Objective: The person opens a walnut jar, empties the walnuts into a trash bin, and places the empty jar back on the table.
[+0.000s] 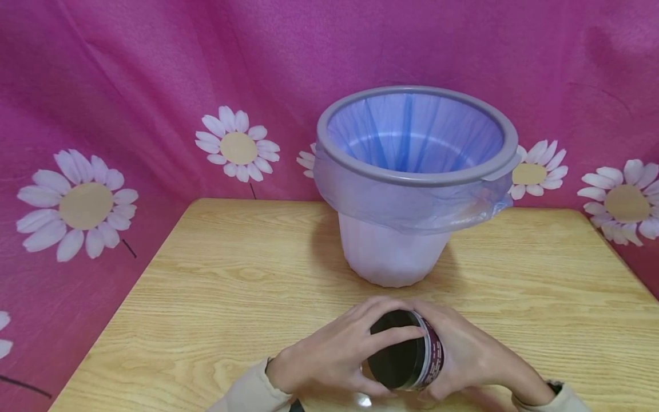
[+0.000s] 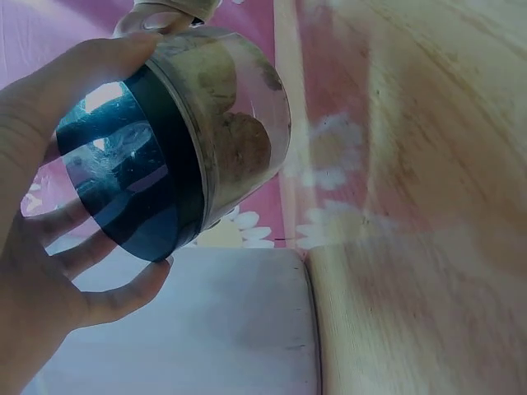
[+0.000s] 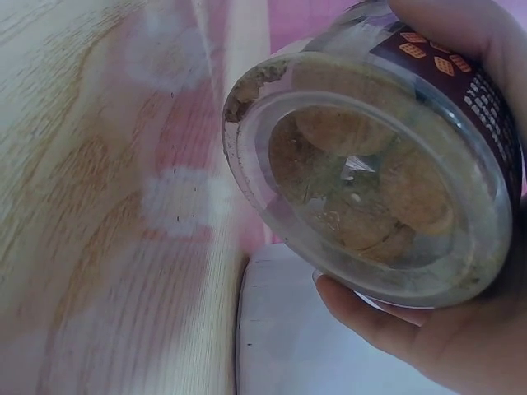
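Observation:
In the head view a clear jar [image 1: 435, 357] with a dark lid [image 1: 393, 369] is held tilted between both hands, near the front of the table. My left hand [image 1: 337, 349] grips the lid, fingers spread around its edge. My right hand [image 1: 465, 349] holds the jar's body, over a maroon label [image 3: 445, 70] with small biscuit pictures. Through the clear wall in the left wrist view, round brown cookies [image 2: 243, 148] show inside. The right wrist view looks at the jar's base [image 3: 362, 284], with cookies and some crumbs behind it.
Behind the hands a white bin [image 1: 393, 257] stands on the wooden table [image 1: 231, 286]. A grey ring [image 1: 412, 178] holds a translucent blue bag [image 1: 407, 209] over its mouth. Pink cloth [image 1: 154, 57] with large daisies hangs around the table's back and left.

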### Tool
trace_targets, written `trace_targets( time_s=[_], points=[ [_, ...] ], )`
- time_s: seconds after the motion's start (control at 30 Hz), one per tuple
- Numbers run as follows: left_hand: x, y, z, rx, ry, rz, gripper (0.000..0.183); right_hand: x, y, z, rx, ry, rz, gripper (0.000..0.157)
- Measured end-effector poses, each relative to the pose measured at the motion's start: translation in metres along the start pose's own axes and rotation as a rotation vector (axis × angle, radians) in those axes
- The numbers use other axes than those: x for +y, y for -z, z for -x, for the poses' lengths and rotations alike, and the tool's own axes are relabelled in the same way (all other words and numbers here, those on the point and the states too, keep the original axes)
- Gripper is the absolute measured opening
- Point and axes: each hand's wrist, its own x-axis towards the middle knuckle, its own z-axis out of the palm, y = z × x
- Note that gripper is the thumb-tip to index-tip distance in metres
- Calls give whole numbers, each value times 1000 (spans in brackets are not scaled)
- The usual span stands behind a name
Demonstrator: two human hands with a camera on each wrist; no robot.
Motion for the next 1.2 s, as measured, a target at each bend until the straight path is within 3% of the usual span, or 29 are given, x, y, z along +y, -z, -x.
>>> trace_targets(
  time_s=[0.3,0.5,0.67,0.9,1.2],
  points=[
    [0,0,0,2,-21,-7,88,1,1,1,-9,18,-33,106],
    [0,0,1,5,-4,-22,88,1,0,1,12,25,6,109],
    [1,2,0,-21,-14,5,90,2,1,1,-5,22,-58,106],
    [0,0,-1,11,-40,-41,85,0,1,0,-5,21,-36,107],
    [1,2,0,-51,-8,5,89,2,1,1,-4,37,-53,107]
  ],
)
